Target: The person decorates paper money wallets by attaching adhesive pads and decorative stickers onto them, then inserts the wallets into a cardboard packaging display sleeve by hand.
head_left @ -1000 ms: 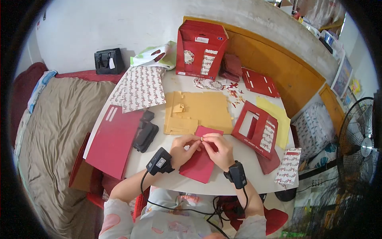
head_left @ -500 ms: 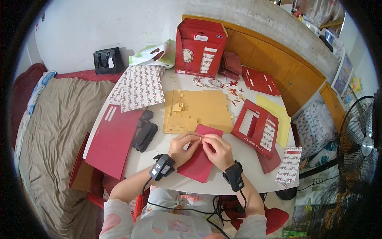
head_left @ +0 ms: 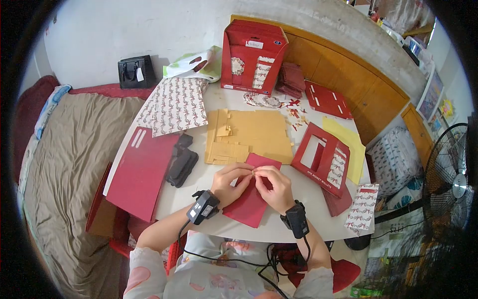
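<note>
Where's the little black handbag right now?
In the head view, the black handbag is at the upper left, against the pale wall, left of the green-and-white plastic bag.

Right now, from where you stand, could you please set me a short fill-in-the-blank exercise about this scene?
The left hand and right hand meet at their fingertips over a ____ card.
The window box is printed "4PK MONEY ____".
The sheet partly under that box is coloured ____.
The fan stands on the person's ____ side.
Missing words: red; WALLETS; yellow; right.
</note>
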Tool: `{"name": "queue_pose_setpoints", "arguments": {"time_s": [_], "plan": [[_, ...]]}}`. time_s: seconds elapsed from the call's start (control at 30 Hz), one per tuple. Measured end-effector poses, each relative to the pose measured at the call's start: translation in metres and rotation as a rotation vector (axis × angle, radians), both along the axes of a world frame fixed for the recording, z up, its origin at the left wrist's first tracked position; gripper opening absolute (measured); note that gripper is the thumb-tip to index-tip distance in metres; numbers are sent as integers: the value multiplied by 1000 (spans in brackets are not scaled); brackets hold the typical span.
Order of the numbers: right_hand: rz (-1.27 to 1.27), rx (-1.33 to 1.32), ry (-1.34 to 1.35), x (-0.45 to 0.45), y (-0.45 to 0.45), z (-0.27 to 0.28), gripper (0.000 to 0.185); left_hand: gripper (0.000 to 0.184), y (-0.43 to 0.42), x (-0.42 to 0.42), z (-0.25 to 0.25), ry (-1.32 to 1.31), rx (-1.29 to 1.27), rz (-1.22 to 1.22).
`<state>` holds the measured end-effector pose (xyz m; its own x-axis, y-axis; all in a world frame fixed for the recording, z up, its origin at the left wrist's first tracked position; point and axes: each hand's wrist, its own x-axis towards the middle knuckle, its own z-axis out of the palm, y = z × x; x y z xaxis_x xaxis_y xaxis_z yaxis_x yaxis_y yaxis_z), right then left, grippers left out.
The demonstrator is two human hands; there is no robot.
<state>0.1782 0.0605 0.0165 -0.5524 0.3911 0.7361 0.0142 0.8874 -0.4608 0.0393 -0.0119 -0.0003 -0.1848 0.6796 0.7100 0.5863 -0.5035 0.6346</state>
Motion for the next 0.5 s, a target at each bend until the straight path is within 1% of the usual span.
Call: {"name": "queue_pose_setpoints", "arguments": {"time_s": [0.13,0.33,0.4,0.5], "plan": [[6,-18,14,-1,0,0,17,13,0,0,1,-11,-19,-4],[21,-38,34,-1,-1,2,16,12,0,-4,4,-99,-108,-85],[16,-55,43,-1,-2,2,16,12,1,-5,1,-247,-143,-163],[32,-70,49,-1,-1,2,15,13,0,-4,3,-277,-184,-165]]}}
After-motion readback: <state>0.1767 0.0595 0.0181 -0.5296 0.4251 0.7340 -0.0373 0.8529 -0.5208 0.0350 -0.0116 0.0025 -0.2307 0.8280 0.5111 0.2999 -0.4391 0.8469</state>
